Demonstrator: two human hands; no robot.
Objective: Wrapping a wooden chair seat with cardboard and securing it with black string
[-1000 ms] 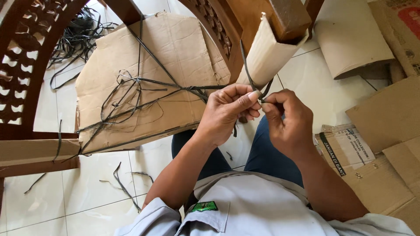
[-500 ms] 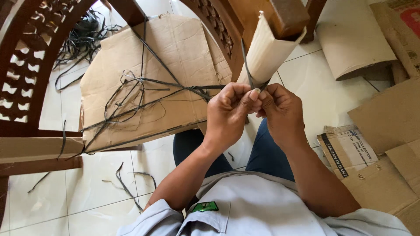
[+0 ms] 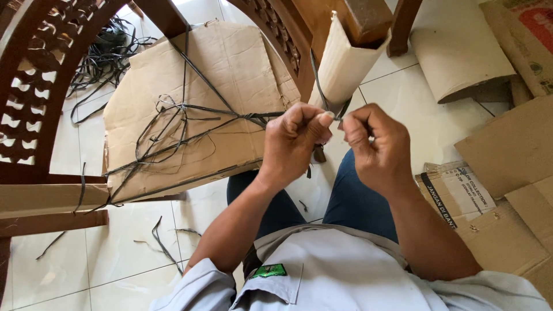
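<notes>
1. The left hand (image 3: 296,144) and right hand (image 3: 374,147) each pinch an end of the dark strap (image 3: 318,86).
2. The strap loops round the cardboard-wrapped leg (image 3: 343,66) at twelve o'clock.
3. It looks thin, light, springy and probably slick, so it is best gripped close to the knot.

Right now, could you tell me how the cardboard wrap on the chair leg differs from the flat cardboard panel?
The wrap is curled around a leg; the panel lies flat against the frame. The wrap is pale, the panel browner. The wrap's strap is pinched by both hands; the panel's straps are knotted already. Both are strapped cardboard.
</notes>
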